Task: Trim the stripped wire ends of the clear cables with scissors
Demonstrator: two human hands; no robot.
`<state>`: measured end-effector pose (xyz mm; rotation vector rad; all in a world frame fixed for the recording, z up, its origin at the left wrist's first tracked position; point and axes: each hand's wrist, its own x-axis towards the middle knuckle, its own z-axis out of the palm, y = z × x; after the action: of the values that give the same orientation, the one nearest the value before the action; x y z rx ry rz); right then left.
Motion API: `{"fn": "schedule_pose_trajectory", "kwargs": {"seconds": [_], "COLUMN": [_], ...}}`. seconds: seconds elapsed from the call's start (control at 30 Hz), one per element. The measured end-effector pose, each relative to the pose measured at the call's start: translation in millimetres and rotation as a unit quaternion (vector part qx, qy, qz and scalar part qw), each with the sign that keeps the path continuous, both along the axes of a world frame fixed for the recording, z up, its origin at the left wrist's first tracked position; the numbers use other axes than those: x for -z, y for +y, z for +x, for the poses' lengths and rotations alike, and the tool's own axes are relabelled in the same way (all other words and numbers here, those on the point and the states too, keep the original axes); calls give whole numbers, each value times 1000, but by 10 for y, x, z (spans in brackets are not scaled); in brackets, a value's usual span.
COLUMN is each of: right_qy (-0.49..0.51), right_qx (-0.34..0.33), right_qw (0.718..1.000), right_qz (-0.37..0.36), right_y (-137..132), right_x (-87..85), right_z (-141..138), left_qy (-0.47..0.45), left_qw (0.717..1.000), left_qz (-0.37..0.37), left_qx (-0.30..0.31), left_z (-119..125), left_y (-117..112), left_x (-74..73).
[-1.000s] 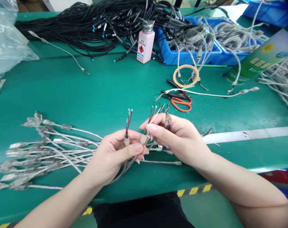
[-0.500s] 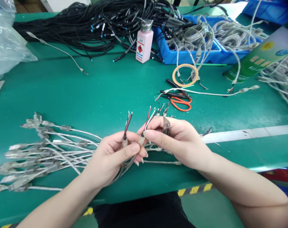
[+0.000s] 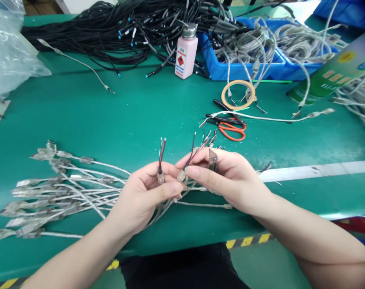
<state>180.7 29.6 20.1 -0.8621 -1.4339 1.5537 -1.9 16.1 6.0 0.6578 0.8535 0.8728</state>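
Note:
My left hand is closed around clear-jacketed cables, one of which ends in a clear plug collar with thin red, black and white wires standing up. Between both hands is a second cable end, its fine wires fanned out. My right hand pinches that end at the base of its wires, thumb against index finger; a dark band sits on one finger. Below and behind the hands lie several more clear cables, their USB-like plugs to the left. Some of their stripped ends show just beyond my right fingers.
Orange-handled cutters lie under a loose white cable, beside a tape roll. Behind stand a pink bottle, blue bins of coiled cables and a black cable bundle. A green spray can leans at right.
The wires at my right fingertips have shifted: a black wire now stands up apart, while the red one leans right. The whole view has moved slightly.

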Motion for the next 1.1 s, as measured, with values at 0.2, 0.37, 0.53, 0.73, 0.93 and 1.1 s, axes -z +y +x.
{"fn": "schedule_pose_trajectory", "kwargs": {"seconds": [0.2, 0.37, 0.53, 0.73, 0.93, 1.1], "right_qy": [7, -16, -33, 32, 22, -9], "right_qx": [1, 9, 41, 93, 125, 144], "right_qw": [1000, 1000, 999, 993, 991, 989], "right_qz": [-1, -2, -7, -60, -48, -23], "right_y": [-3, -15, -15, 34, 77, 103], "right_x": [27, 65, 79, 130, 127, 162], "right_z": [8, 32, 11, 35, 55, 60], "left_qy": [6, 8, 49, 253, 158, 55], "left_qw": [999, 1000, 998, 942, 982, 998], "left_qz": [-18, -7, 28, 210, 104, 40], "left_qx": [-28, -12, 30, 69, 14, 6], "left_z": [6, 9, -28, -119, -100, -98], "left_y": [-2, -9, -32, -3, 21, 44], "left_x": [-14, 27, 45, -51, -83, -68]}}
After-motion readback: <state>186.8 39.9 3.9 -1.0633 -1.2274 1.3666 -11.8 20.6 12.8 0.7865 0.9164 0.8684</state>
